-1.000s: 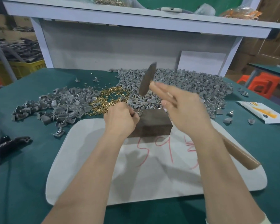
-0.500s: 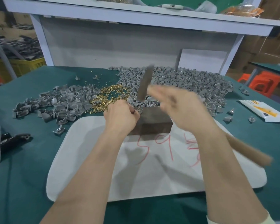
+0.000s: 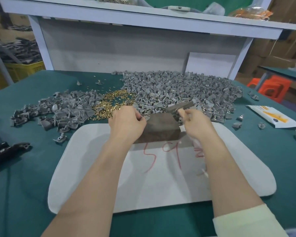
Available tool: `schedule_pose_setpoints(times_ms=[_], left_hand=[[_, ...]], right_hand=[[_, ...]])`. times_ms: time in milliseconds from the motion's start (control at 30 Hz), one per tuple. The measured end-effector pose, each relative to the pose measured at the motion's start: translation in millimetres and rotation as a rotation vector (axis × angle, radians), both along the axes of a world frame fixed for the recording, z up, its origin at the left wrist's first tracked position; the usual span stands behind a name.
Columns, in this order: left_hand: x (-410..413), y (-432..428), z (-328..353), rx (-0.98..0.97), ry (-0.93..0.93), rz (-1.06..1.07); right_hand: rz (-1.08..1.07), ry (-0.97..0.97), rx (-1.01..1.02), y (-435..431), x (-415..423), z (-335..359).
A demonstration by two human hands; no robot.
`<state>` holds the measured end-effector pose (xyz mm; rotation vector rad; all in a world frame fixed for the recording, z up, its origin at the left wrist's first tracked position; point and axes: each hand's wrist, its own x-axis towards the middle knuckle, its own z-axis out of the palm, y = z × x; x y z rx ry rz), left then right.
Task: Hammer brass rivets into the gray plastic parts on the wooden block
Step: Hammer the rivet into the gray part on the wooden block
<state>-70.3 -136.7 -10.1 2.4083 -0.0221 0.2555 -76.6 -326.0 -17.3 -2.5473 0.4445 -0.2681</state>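
Left hand [image 3: 126, 124] pinches a mostly hidden part on the block [image 3: 161, 129]. Right hand [image 3: 195, 122] clamps the hammer [image 3: 179, 106] near its head. Best now: short, square taps, fingertips clear.

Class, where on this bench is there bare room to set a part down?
Free: white mat below the red writing; green cloth front-left of it. Crowded: gray parts and brass rivets behind the wooden block.
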Motion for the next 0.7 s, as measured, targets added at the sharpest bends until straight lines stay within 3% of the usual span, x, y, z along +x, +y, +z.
schedule_pose_setpoints(times_ms=[133,233,300,400,567,700], left_hand=[[-1.6,-1.7,-0.9,-0.022,-0.022,-0.028],[-2.7,-4.0,-0.1,-0.069,-0.074,-0.066],[-3.5,-6.3,2.1,-0.101,-0.107,-0.091],[-4.5,-9.9,2.2,-0.166,-0.154,-0.116],[-3.2,-9.2,2.0,-0.344,-0.224,-0.019],[-4.8,-6.4,7.6,-0.509,-0.337,0.056]], right_hand=[[-0.039,-0.015,-0.057,-0.1,2.5,-6.3],[0.065,-0.234,-0.154,14.3,-4.4,10.8],[0.293,-0.272,-0.021,31.1,-7.8,24.4],[0.478,-0.126,0.224,53.5,-5.5,32.8],[0.064,-0.346,0.207,54.2,38.4,46.9],[0.047,-0.093,0.051,72.0,59.8,45.6]])
